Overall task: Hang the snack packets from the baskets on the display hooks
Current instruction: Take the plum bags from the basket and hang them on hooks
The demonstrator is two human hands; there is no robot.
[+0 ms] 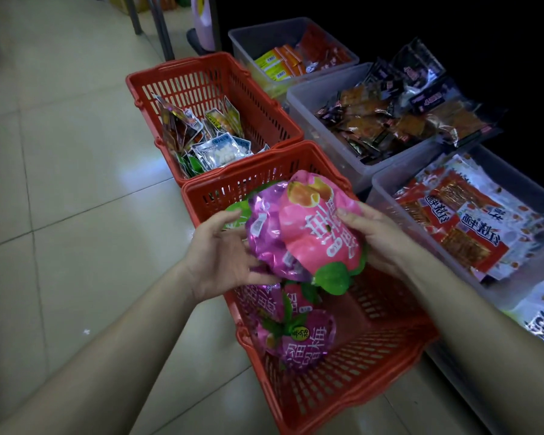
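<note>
1. Right hand (368, 237): the thumb lies on the face of the pink packet (321, 227) and the fingers pass behind it. The hand pinches the packet at its right edge.
2. Left hand (223, 255): the fingers are spread and nearly straight, pressed against the side and underside of the purple packet (267, 243). As far as the view shows, it supports rather than grips.
3. Bundle: the pink packet overlaps the purple packet, and a green packet (233, 211) shows behind the left thumb. Both hands hold the bundle above the near red basket (390, 356).
4. Near red basket: remaining packets (305, 343), purple and pink, lie on its floor (the bundle hides part of them, so the count is unclear).
5. Far red basket (201, 83): it stands end to end against the near one and holds a layer of small mixed packets (214, 142).
6. Clear plastic bins (311, 120): a row just beside the baskets on the right, filled with other packaged snacks.
7. Display hooks: not in view, so no hung packet can be confirmed.
8. Progress, as a judgement: the bundle is lifted but not yet hung, and both baskets hold stock. Most of the task appears to remain: carry the bundle to the hooks, hang each packet, then repeat until the baskets are empty.
</note>
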